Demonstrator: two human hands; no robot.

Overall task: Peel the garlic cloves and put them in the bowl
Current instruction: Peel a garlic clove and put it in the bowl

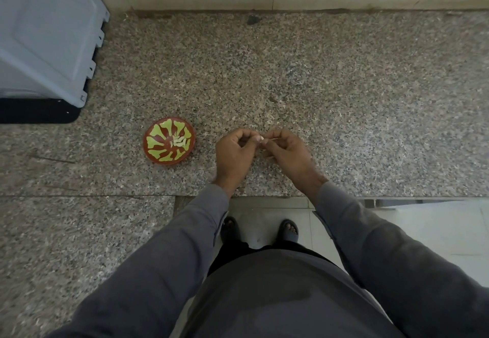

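No readable text, label, brand, number or sign anywhere in the head view
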